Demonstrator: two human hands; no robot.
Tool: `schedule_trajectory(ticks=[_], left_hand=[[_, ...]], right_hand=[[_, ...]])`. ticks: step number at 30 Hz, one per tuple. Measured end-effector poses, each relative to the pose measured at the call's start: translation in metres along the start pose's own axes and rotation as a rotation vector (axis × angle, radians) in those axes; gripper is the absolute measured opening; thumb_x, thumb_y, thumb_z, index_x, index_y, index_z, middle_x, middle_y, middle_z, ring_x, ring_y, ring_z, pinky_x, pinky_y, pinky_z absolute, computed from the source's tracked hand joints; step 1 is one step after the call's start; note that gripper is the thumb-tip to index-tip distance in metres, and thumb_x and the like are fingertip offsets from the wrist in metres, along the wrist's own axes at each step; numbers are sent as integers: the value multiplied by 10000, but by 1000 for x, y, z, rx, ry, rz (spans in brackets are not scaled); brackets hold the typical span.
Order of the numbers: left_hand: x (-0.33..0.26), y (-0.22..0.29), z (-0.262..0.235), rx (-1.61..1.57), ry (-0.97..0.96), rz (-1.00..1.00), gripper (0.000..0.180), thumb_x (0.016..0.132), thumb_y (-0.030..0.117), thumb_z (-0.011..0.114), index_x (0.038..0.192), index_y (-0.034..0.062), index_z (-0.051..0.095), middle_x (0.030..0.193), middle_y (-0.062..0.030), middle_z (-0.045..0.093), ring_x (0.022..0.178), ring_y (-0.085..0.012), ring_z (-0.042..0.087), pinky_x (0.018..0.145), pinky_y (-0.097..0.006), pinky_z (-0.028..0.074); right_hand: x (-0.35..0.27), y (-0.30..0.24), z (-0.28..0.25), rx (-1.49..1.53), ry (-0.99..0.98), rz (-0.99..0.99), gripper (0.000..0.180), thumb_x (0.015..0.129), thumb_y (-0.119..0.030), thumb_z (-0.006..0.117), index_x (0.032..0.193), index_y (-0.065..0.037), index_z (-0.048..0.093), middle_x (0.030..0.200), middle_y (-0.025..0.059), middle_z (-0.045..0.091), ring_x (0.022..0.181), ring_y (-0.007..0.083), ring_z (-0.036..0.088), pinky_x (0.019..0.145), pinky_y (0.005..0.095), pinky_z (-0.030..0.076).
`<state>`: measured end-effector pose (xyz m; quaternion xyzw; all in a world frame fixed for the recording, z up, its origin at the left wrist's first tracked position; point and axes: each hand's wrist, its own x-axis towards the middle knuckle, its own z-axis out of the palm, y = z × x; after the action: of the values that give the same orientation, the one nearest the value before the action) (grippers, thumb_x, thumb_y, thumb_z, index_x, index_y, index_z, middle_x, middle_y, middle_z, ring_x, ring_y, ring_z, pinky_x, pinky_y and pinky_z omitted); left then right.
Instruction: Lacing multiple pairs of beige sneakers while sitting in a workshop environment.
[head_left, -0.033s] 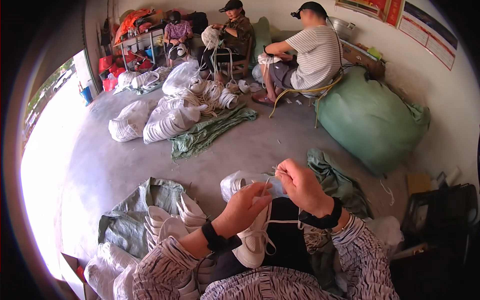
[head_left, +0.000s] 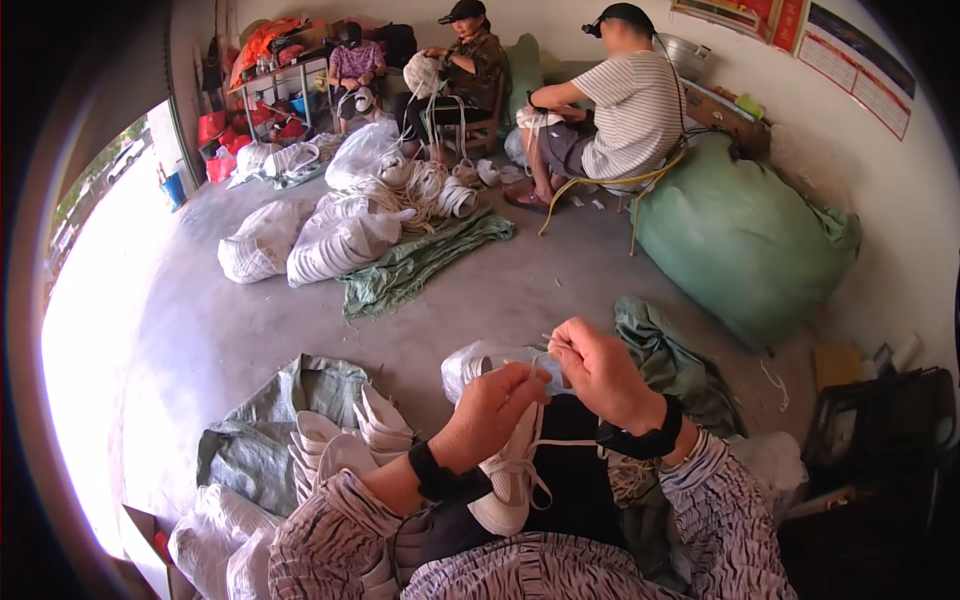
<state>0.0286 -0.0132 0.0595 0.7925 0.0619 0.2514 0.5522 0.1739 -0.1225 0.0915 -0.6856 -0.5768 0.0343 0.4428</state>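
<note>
A white sneaker point(head_left: 505, 495) with a mesh toe rests on my dark-covered lap, its toe toward me. My left hand point(head_left: 492, 408) is over the shoe's far end, its thumb and fingers pinching a white shoelace point(head_left: 541, 362). Just to the right and slightly higher, my right hand point(head_left: 603, 372) is closed on the lace too, and a thin end sticks out past its fingertips. Another stretch of lace runs rightward from the shoe toward my right wrist, and a loop hangs beside the toe. My left hand hides part of the shoe's opening.
White shoe uppers point(head_left: 345, 455) are stacked at my left beside a green woven sack point(head_left: 250, 430). A clear plastic bag point(head_left: 470, 368) lies beyond my hands. Bagged shoes point(head_left: 340, 240) sit mid-floor. A big green sack point(head_left: 745, 240) stands at right, near a seated person point(head_left: 635, 110); two others sit farther back.
My hands have drawn slightly closer together: the right has shifted a little left and the left fingers a little right along the lace. The shoe stays almost in place.
</note>
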Motion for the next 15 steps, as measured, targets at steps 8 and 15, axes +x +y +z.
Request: schedule_trajectory(ticks=[8,15], left_hand=[[-7,11,9,-414,30,-296,276,966,183,449,987,-44,605,793,-72,633,762,-121,598,741,-243,480],[-9,13,19,-229,62,-258,258,945,175,492,919,-47,619,796,-62,646,709,-103,592,688,-237,475]], right_hand=[[-11,-5,-10,487,-119,510,227,959,-192,456,995,-17,597,785,-4,595,596,26,502,506,206,430],[-28,-9,24,1163,-184,599,276,962,-189,442,1080,7,597,1020,87,620,875,136,589,793,280,477]])
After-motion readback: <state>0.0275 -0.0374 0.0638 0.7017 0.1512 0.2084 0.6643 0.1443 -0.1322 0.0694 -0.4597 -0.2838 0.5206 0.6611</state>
